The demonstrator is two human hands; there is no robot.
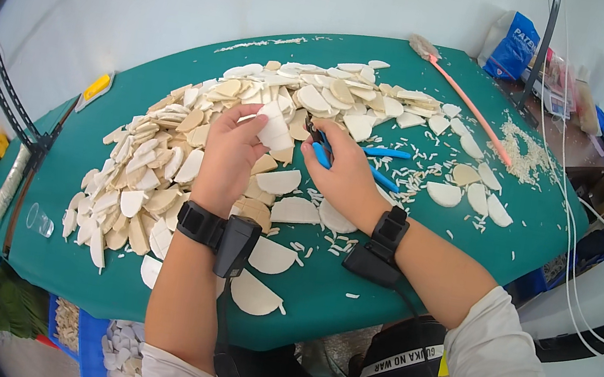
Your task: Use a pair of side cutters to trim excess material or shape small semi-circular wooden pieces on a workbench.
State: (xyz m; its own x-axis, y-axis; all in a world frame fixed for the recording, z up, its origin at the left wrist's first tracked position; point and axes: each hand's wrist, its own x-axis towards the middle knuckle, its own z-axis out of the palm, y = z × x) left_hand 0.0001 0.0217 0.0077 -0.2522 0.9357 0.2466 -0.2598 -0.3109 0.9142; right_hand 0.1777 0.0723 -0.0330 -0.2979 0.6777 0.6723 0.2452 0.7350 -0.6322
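Observation:
Between the thumb and fingers of my left hand [231,148] is a flat white half-round piece [275,128], raised above the pile. My right hand [343,165] is closed around blue-handled pliers or cutters [321,152], whose dark jaws point up close to the piece's right edge. I cannot tell whether the jaws touch it. A second blue-handled tool [387,154] shows to the right of my right hand, partly hidden behind it. Under and around my hands lies a big heap of white and cream half-round pieces [158,159]. Small white cut-off sticks [420,179] are scattered right of my hand.
A green table [347,304] carries everything. A pink-handled brush [470,108] lies at the far right beside a mound of scraps [529,156]. A blue bag [512,47] stands at the back right. A clear cup [39,219] lies at left; blue bins [88,340] sit below the near edge. White cables [570,252] hang at right.

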